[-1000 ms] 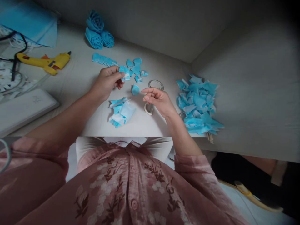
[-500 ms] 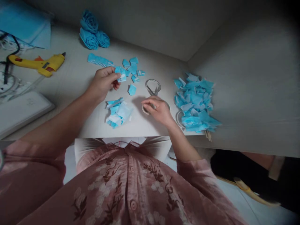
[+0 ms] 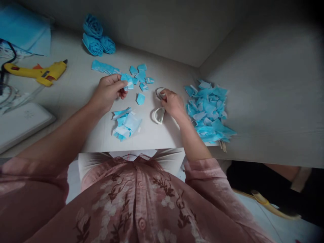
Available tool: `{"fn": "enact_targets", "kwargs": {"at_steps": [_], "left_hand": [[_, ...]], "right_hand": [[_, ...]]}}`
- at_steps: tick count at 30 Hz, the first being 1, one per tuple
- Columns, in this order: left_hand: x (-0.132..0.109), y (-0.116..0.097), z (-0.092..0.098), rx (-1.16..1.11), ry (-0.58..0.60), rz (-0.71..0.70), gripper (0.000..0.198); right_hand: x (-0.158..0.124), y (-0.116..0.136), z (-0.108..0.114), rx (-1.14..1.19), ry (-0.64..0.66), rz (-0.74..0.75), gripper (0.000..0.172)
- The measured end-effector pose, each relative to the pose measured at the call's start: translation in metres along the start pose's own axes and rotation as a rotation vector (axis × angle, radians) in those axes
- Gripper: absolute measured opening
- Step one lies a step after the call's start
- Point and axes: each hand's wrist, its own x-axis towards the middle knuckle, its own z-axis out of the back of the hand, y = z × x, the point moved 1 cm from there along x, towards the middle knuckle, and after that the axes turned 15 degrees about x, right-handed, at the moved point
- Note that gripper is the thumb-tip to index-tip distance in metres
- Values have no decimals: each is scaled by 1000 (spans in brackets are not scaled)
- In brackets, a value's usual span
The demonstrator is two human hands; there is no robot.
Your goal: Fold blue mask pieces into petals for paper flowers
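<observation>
My left hand (image 3: 107,91) is closed, pinching a small blue-and-white folded piece (image 3: 128,82) between thumb and fingers. Near it, several small blue cut pieces (image 3: 140,76) lie on the table, with one apart (image 3: 140,99). My right hand (image 3: 173,104) is closed, its fingertips on a grey loop handle of the scissors (image 3: 159,91); the rest of the scissors is hidden under the hand. A pale tape roll (image 3: 154,116) sits just below those fingers. Towards the front edge is a loose pile of blue and white scraps (image 3: 125,125).
Three blue rolled flowers (image 3: 93,44) and a pleated blue strip (image 3: 103,66) lie at the back. Leftward are a yellow glue gun (image 3: 53,72), blue sheets (image 3: 27,30) and a white box (image 3: 25,125). A large blue petal bunch (image 3: 209,108) lies on the right, near the wall.
My right hand has moved up and away from the tape roll to the scissors handle. The roll now stands uncovered. My left hand still holds its blue piece. The whole view has shifted slightly.
</observation>
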Motion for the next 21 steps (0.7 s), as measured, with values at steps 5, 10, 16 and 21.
{"fn": "enact_targets", "kwargs": {"at_steps": [5, 10, 16, 21], "left_hand": [[1, 2, -1, 1, -16, -14, 25], [5, 9, 2, 7, 19, -20, 29], [7, 10, 1, 48, 20, -29, 28], [5, 7, 0, 62, 14, -31, 25]], "right_hand": [[-4, -12, 17, 198, -64, 35, 40], [-40, 14, 11, 179, 130, 124, 52], [-69, 37, -4, 160, 270, 252, 43], [-45, 17, 16, 291, 35, 292, 30]]}}
